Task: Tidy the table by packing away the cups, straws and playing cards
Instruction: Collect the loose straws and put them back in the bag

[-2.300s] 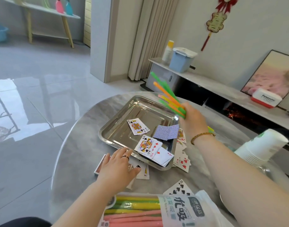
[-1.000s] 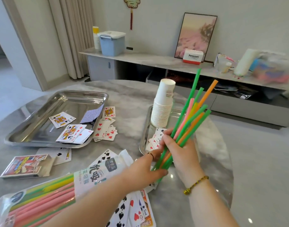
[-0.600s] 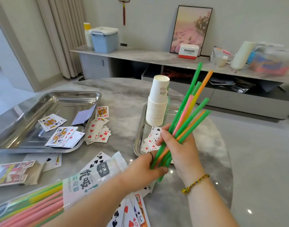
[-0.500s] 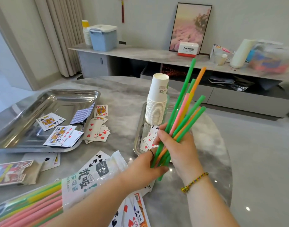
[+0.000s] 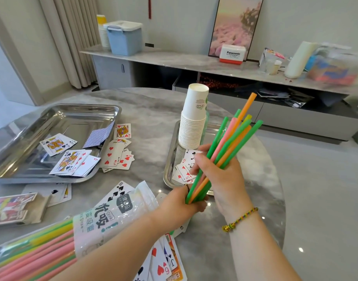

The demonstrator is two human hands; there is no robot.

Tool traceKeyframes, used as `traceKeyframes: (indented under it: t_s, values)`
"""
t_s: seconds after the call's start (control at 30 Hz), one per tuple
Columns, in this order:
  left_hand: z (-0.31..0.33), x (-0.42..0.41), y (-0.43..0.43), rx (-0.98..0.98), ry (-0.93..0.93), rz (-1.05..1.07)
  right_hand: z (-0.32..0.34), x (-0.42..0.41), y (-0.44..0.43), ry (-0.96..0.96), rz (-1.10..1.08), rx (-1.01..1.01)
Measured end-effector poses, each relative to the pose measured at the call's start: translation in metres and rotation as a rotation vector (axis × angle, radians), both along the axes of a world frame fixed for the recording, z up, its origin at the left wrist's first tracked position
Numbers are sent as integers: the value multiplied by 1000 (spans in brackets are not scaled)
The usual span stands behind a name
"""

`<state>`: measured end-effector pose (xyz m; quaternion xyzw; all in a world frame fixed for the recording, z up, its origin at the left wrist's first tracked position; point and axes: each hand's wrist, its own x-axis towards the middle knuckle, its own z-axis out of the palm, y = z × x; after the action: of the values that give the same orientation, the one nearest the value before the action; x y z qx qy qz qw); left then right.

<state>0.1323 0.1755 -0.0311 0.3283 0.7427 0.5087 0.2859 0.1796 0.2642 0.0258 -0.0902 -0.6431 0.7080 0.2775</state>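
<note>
A bundle of green, orange and pink straws (image 5: 232, 136) leans up to the right above the table. My right hand (image 5: 218, 175) grips its middle, and my left hand (image 5: 180, 205) closes around its lower ends. A plastic straw bag (image 5: 105, 218) with more straws lies at the lower left. A stack of white paper cups (image 5: 194, 118) stands in a small steel tray (image 5: 169, 159) with a few cards. Playing cards (image 5: 117, 155) lie scattered on the table and in the large steel tray (image 5: 28, 122). The card box (image 5: 11, 207) lies at the left edge.
The round marble table (image 5: 153, 112) ends close behind the cups and to the right of my hands. Beyond it runs a low sideboard (image 5: 194, 61) with a blue bin (image 5: 124, 36), a framed picture and other clutter.
The straws went from my raised right hand by the large tray to in front of me, and my left hand has taken their lower ends. The bundle now sits lower.
</note>
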Motion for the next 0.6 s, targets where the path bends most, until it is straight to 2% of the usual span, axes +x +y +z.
traceKeyframes:
  t_s: [0.2,0.3,0.4,0.6]
  values:
    - [-3,-4,-3,38,-34,-37,-1,-1,5,47,23,-33]
    - [-3,-4,-4,29,-19,-61,-6,-3,4,-7,114,18]
    - [-6,-4,-6,-8,31,-76,-9,-4,2,-50,184,-38]
    - [-10,-4,-5,-46,-25,-38,-7,-6,3,24,81,-126]
